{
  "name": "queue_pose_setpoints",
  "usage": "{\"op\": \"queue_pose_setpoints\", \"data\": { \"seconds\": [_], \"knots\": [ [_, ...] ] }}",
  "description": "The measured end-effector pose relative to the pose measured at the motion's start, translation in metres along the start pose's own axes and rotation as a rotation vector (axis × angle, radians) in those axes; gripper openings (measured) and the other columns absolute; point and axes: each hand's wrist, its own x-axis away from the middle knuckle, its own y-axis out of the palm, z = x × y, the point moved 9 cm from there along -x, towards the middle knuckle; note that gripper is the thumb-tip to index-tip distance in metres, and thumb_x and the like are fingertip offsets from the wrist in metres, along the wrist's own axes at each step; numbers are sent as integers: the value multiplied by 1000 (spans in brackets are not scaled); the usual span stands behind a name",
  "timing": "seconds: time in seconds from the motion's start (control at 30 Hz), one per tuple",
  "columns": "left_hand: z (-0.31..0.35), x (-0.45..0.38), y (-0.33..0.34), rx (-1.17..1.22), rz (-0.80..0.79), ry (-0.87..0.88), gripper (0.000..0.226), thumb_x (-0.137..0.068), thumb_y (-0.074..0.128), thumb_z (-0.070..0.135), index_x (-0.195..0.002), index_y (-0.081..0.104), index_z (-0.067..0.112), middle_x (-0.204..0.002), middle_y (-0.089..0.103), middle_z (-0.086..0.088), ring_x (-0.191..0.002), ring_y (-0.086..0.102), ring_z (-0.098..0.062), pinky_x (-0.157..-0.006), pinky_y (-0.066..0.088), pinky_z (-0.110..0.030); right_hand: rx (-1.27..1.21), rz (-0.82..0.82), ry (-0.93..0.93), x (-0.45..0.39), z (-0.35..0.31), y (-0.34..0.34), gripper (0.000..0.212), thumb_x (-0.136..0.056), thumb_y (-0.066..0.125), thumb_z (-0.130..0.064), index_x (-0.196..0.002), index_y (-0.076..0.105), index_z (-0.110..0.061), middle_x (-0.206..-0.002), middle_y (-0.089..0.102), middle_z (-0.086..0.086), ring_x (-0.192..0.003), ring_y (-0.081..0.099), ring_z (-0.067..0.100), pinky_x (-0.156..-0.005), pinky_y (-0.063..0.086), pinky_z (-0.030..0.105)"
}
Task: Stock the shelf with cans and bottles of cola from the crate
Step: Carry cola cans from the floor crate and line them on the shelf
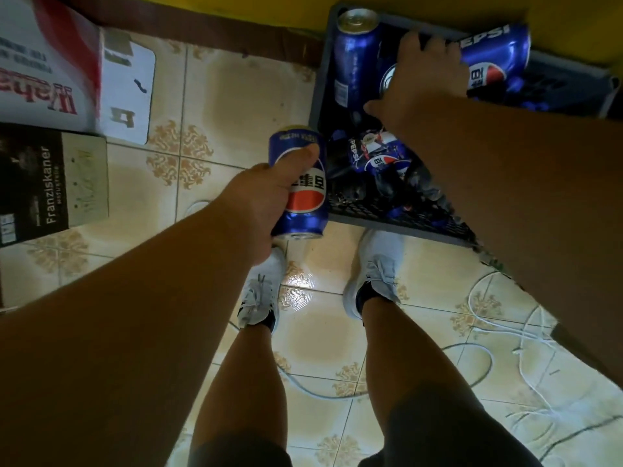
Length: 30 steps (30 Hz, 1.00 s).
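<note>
Standing over a dark plastic crate (323, 79) on the floor at about one o'clock, with both hands working well apart. Left hand (266, 197) clamped round a blue cola can (300, 190), thumb laid across its label, the can tipped top-end toward the feet and held clear of the crate at its nine-o'clock side; likely parked there so the other arm stays free to fetch a second one. Right hand (421, 85) reaching down into the crate, fingers spread and curving over a can half hidden under the palm; whether actually gripping yet, cannot tell. Inside the crate, a tall can (354, 59) upright at eleven o'clock of that hand, another can lying on its side (495, 59) at two o'clock, and labelled cola bottles (381, 160) heaped at six o'clock, so plenty left to move. No shelf in view. Underfoot, glossy cream floor tiles (236, 96) with tan ornaments, white sneakers (374, 267) planted just short of the crate, a loose white cord (505, 335) looping at four o'clock. Cardboard boxes at nine to ten o'clock, one dark and marked Franziskaner (50, 183), one white and red (50, 62). Yellow wall (236, 5) with a dark skirting at twelve.
</note>
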Motion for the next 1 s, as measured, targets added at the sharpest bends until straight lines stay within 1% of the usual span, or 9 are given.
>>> {"op": "queue_pose_setpoints", "data": {
  "seconds": [0.17, 0.47, 0.6, 0.67, 0.77, 0.83, 0.93, 0.97, 1.0],
  "knots": [
    [-9, 9, 9, 25, 1, -23, 51, -77, 80, 45, -114, 63, 14, -99, 77, -12, -86, 75, -33, -83, 60, -52, 23, 26, 2, -1, -3, 1, 73, -91, 68, -31, -149, 29, -10, -151, 36, 23, -140, 34, 41, -111, 32, 49],
    [-11, 34, 9, 37, -9, -11, 51, -75, 81, 44, -113, 65, 13, -94, 78, -11, -83, 76, -30, -78, 61, -47, -139, 25, 16, 12, 7, -11, 68, -94, 67, -32, -146, 33, -6, -147, 41, 22, -136, 39, 39, -110, 36, 45],
    [-5, 65, 8, 72, -43, -5, 51, -74, 81, 42, -112, 67, 10, -94, 77, -13, -84, 75, -32, -74, 60, -43, -578, 80, 138, 49, 28, -26, 71, -90, 68, -43, -145, 37, -8, -135, 55, 12, -123, 54, 32, -99, 47, 40],
    [-2, 83, 10, 101, -65, -7, 62, -66, 83, 44, -114, 67, 10, -95, 77, -14, -84, 75, -31, -72, 60, -41, -872, 113, 235, 82, 41, -34, 72, -87, 73, -43, -143, 41, -12, -119, 57, -1, -106, 59, 19, -87, 47, 30],
    [11, 126, 11, 163, -59, 1, 71, -53, 82, 48, -111, 68, 10, -92, 77, -13, -79, 75, -29, -66, 59, -39, -1254, 139, 371, 145, 57, -55, 65, -79, 83, -39, -132, 51, -20, -112, 61, -3, -94, 63, 15, -78, 54, 29],
    [22, 158, 11, 195, -63, 13, 62, -60, 83, 47, -108, 69, 10, -88, 78, -13, -75, 75, -28, -65, 59, -39, -1434, 100, 434, 183, 61, -69, 58, -75, 85, -39, -122, 56, -21, -109, 65, 1, -94, 66, 19, -79, 58, 36],
    [43, 207, 9, 162, -69, 46, 48, -74, 80, 46, -106, 69, 12, -90, 78, -12, -79, 76, -28, -73, 60, -42, -1555, -53, 456, 231, 58, -99, 73, -64, 84, -52, -124, 61, -17, -110, 71, 6, -86, 64, 22, -75, 52, 36],
    [51, 224, 9, 149, -72, 67, 46, -75, 80, 45, -106, 69, 13, -92, 78, -12, -81, 76, -28, -74, 60, -42, -1589, -85, 434, 243, 58, -113, 68, -67, 83, -51, -122, 63, -16, -108, 72, 6, -84, 63, 21, -74, 50, 35],
    [60, 242, 9, 142, -80, 94, 44, -77, 79, 45, -106, 69, 13, -94, 78, -12, -82, 75, -28, -75, 60, -43, -1627, -110, 396, 252, 57, -130, 51, -75, 81, -45, -114, 65, -15, -101, 73, 4, -82, 62, 20, -73, 49, 35]
  ]
}}
